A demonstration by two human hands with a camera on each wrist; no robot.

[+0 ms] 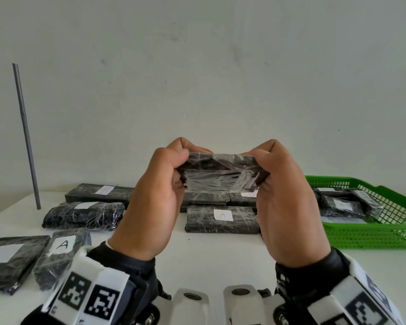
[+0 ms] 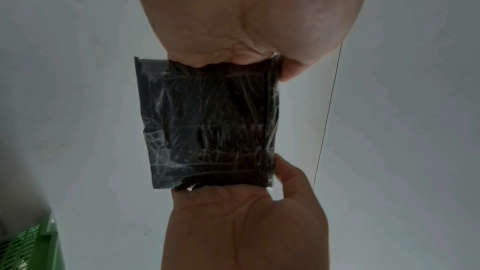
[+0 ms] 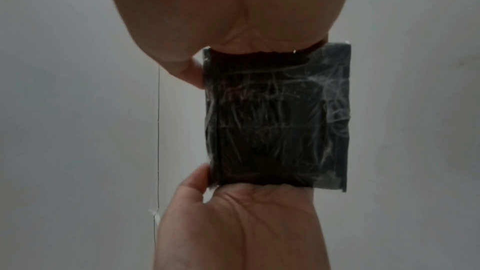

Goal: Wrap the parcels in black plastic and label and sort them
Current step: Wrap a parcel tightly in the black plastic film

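While both hands are raised above the white tabletop point(image 1: 209, 254), they hold one black-wrapped parcel point(image 1: 220, 175) between them, well clear of the surface and in front of the pale wall. The left hand point(image 1: 155, 202) grips the parcel's left end with fingers curled over its top edge and thumb on the near side; the right hand point(image 1: 288, 207) grips the right end in the same way. The wrist views show the parcel as a flat dark rectangle under creased clear film, clamped end to end between the two palms. Below it on the tabletop lie other wrapped parcels: one with a white label marked A point(image 1: 222, 215) just behind the hands, another marked A point(image 1: 62, 245) at the near left, and more along the back. A green basket point(image 1: 370, 235) at the right holds several labelled parcels. A thin grey rod point(image 1: 26, 137) stands at the far left.
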